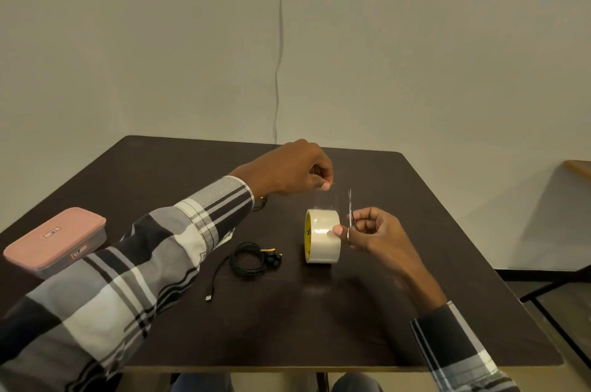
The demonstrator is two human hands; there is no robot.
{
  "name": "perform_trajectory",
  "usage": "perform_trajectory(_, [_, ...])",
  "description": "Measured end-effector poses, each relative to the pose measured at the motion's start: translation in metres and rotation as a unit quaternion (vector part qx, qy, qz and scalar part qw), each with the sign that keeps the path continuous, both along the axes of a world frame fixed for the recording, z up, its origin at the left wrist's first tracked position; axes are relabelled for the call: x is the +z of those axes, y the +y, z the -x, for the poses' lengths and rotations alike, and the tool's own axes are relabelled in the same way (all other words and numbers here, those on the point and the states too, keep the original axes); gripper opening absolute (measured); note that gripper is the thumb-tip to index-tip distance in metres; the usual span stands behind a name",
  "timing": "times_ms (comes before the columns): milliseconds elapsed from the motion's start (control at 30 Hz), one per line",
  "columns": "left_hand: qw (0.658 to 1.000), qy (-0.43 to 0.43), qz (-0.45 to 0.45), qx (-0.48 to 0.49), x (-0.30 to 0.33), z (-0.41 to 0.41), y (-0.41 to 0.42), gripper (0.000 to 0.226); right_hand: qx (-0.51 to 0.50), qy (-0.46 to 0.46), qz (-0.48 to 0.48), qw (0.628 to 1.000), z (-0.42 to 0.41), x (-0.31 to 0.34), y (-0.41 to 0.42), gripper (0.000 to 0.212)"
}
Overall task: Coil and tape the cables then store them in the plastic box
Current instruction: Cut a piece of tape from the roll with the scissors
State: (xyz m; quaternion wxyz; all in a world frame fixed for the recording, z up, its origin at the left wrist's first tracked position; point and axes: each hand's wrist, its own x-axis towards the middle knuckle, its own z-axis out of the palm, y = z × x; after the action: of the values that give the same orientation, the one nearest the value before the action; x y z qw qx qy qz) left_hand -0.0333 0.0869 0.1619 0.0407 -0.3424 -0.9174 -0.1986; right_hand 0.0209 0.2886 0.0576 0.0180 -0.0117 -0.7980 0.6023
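my left hand [295, 169] pinches a clear strip pulled up from the tape roll [322, 235] just below it. my right hand [367, 231] grips small scissors [350, 207], thumb touching the roll. the coiled black cable [249, 260] lies on the table [319, 311] left of the roll, the pink-lidded plastic box [54, 241] well beyond it.

Bare dark brown table top [335, 321] near front edge. Round clear tape roll [322, 235], coiled black cable [248, 260] block middle. Pink-lidded plastic box [54, 241] blocks left.

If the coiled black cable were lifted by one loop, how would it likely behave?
The coiled black cable is not yet taped, so it would probably sag and unwind. Its loose plug end trails across the table and would likely dangle. It looks thin, so probably light.
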Motion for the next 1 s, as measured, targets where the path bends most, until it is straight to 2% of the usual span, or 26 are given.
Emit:
perform_trajectory(200, [1.0, -0.008, 0.002, -0.029, 0.002, 0.002, 0.0, 0.014, 0.078, 0.019, -0.159, 0.984, 0.013, 0.033, 0.024, 0.041])
perform_trajectory(300, [0.999, -0.007, -0.003, -0.035, 0.001, 0.003, 0.0, 0.011, 0.109, 0.013, -0.215, 0.97, 0.018, 0.048, 0.036, 0.051])
perform_trajectory(433, [0.999, -0.004, -0.002, -0.043, 0.001, 0.003, 0.0, 0.008, 0.164, -0.002, -0.278, 0.946, 0.018, 0.068, 0.046, 0.05])
perform_trajectory(700, [0.998, 0.001, 0.001, -0.061, 0.003, 0.002, 0.0, 0.009, 0.211, -0.008, -0.325, 0.922, 0.025, 0.087, 0.042, 0.053])
perform_trajectory(1000, [0.997, 0.022, 0.009, -0.067, 0.003, 0.002, 0.0, 0.012, 0.215, 0.004, -0.315, 0.924, 0.03, 0.091, 0.034, 0.051])
